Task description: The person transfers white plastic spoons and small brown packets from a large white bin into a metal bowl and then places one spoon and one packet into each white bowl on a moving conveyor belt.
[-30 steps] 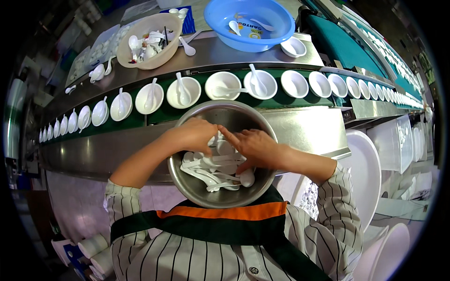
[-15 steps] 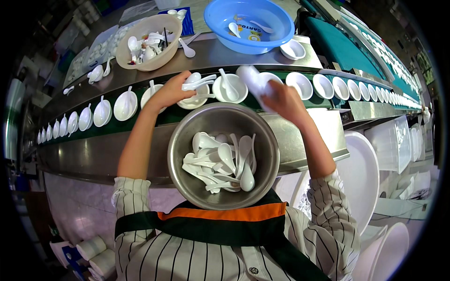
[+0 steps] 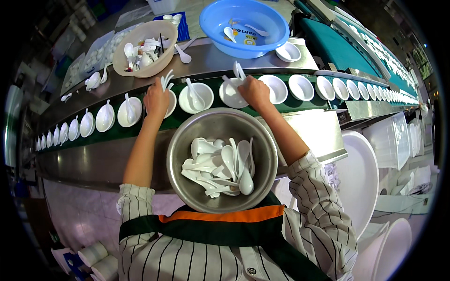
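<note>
My left hand (image 3: 157, 98) grips several white spoons (image 3: 167, 77), held over a white bowl (image 3: 171, 107) on the dark green belt. My right hand (image 3: 253, 91) holds white spoons (image 3: 238, 69) at another white bowl (image 3: 230, 97). Between my forearms a steel mixing bowl (image 3: 176, 169) holds a heap of white spoons (image 3: 227, 163). A row of small white bowls (image 3: 197, 106) runs along the green belt (image 3: 213, 85); those to the left have spoons in them, while those to the right show none.
Behind the belt a steel ledge (image 3: 200, 59) carries a cream basin (image 3: 121, 63) of mixed spoons and a blue basin (image 3: 210, 28). A teal conveyor (image 3: 314, 42) stands back right. At lower right are a large white tub (image 3: 367, 178) and a clear bin (image 3: 384, 138).
Both hands left the steel bowl with spoons and reached forward to the belt. Since half a second ago my left hand moved left, my right hand slightly left. The row of bowls has shifted rightward.
</note>
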The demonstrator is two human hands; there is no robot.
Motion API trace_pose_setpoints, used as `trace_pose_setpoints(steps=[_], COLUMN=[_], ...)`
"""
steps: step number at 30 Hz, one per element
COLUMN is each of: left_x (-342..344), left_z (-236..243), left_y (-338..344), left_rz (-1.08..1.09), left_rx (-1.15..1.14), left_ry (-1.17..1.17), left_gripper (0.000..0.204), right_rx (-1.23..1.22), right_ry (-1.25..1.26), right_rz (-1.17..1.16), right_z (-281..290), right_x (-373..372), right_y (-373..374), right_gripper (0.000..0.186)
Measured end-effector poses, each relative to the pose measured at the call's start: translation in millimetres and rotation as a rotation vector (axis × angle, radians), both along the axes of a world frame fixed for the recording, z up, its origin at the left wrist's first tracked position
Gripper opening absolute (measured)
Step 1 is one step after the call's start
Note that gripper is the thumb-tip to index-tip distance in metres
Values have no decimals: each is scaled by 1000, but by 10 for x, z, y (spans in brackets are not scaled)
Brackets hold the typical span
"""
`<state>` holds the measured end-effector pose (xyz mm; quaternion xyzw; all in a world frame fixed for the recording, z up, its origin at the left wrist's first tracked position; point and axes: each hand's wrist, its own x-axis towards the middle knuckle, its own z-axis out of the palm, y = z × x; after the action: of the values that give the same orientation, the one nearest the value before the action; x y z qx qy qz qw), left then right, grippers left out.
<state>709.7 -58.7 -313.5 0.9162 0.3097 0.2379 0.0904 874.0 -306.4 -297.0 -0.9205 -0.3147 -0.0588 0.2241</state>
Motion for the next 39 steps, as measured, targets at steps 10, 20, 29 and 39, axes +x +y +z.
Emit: trace_pose_setpoints(steps=[10, 20, 29, 39], left_x=[168, 441, 773, 1091], left_z=[233, 233, 216, 158], left_y=[-840, -1152, -1518, -1929], left_rz=[-521, -747, -822, -834], left_rx=[-1092, -906, -898, -893], left_ry=[-199, -169, -147, -225], left_gripper=[27, 23, 36, 23], right_rx=[-92, 105, 612, 496], right_ry=[103, 384, 954, 345], right_rz=[-84, -4, 397, 123], right_z=[-196, -164, 246, 620], right_x=[79, 453, 421, 1151], right_y=[-536, -408, -710, -1662], right_gripper=[27, 35, 50, 10])
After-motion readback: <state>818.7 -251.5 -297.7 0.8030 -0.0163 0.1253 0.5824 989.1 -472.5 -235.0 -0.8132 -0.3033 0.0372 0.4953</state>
